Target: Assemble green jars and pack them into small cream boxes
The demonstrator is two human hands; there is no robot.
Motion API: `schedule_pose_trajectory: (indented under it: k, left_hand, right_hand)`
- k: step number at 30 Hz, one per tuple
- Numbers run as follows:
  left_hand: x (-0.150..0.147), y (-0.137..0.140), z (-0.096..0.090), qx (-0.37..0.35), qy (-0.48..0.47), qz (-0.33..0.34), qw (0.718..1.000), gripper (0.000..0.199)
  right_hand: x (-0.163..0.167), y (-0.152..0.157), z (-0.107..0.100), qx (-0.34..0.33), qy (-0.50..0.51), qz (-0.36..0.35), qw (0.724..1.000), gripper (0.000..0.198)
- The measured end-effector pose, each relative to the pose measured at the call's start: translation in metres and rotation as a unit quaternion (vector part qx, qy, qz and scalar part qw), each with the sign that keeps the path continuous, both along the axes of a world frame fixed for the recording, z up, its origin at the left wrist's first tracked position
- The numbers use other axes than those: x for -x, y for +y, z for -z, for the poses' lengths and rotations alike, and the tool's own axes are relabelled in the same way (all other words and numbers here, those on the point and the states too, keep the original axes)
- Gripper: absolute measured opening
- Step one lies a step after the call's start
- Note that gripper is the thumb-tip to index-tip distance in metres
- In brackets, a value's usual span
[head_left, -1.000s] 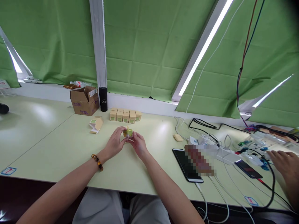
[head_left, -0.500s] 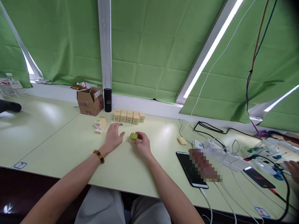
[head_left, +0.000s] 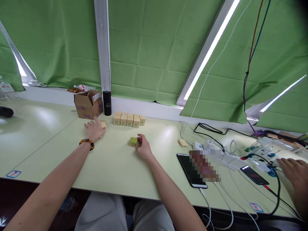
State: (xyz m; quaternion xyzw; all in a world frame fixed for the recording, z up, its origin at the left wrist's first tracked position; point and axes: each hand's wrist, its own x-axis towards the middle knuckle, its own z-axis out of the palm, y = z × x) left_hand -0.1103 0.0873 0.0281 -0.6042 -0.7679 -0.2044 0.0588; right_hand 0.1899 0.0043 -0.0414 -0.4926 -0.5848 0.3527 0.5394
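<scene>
A small clear jar with a green lid (head_left: pixel 133 141) stands on the table in front of me. My right hand (head_left: pixel 144 148) is just to its right, thumb and fingers apart, fingertips close against the jar's side; whether they touch it I cannot tell. Farther left, my left hand (head_left: pixel 94 129) reaches over a small opened cardboard carton (head_left: pixel 103 124), its fingers stretched out. The hand covers most of that carton. A row of several small tan cartons (head_left: pixel 126 120) with green labels stands behind the jar.
A brown cardboard box (head_left: pixel 88 107) and a black tumbler (head_left: pixel 107 103) stand by the wall. To the right lie a charging phone (head_left: pixel 187 170), a beige item (head_left: pixel 182 142), a power strip (head_left: pixel 232 161), a second phone (head_left: pixel 254 175) and cables. Another person's hand (head_left: pixel 295 171) is at the right edge.
My left hand has moved left from beside the jar to the opened carton. My right hand's fingers have eased off to the jar's right side. The view has shifted slightly right.
</scene>
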Motion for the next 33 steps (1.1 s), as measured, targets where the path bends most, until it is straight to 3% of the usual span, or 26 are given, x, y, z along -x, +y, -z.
schedule_pose_trajectory:
  k: [2, 4, 9, 13, 17, 20, 23, 28, 33]
  left_hand:
    - [0.007, 0.002, 0.005, 0.058, -0.025, 0.004, 0.998, 0.076]
    - [0.009, -0.001, 0.010, 0.059, -0.029, 0.014, 0.998, 0.070]
    - [-0.009, -0.021, 0.013, -0.031, 0.010, 0.075, 0.997, 0.063]
    - [-0.043, -0.045, 0.000, -0.119, -0.002, 0.149, 0.982, 0.062]
    - [-0.080, -0.067, -0.012, -0.195, -0.031, 0.270, 0.942, 0.058]
    - [-0.102, -0.080, -0.010, -0.237, -0.029, 0.337, 0.911, 0.056]
    - [-0.113, -0.089, 0.000, -0.262, -0.055, 0.363, 0.893, 0.058]
    - [-0.104, -0.096, 0.013, -0.273, -0.132, 0.445, 0.843, 0.071]
    - [-0.088, -0.091, 0.014, -0.208, -0.270, 0.508, 0.791, 0.049]
  right_hand:
    - [0.000, 0.000, 0.001, 0.007, -0.027, -0.002, 1.000, 0.068]
    - [0.001, -0.001, 0.003, 0.008, -0.054, -0.001, 0.998, 0.064]
    - [0.004, -0.005, -0.002, -0.004, -0.081, 0.008, 0.997, 0.069]
    - [0.011, -0.020, -0.022, -0.120, -0.083, 0.051, 0.988, 0.059]
    - [0.021, -0.039, -0.043, -0.227, -0.098, 0.034, 0.968, 0.049]
    - [0.028, -0.047, -0.050, -0.241, -0.078, 0.007, 0.967, 0.048]
    - [0.029, -0.048, -0.052, -0.235, -0.053, -0.007, 0.971, 0.045]
    - [0.021, -0.045, -0.055, -0.200, 0.036, -0.053, 0.978, 0.035]
    - [0.013, -0.042, -0.058, -0.171, 0.120, -0.064, 0.976, 0.033]
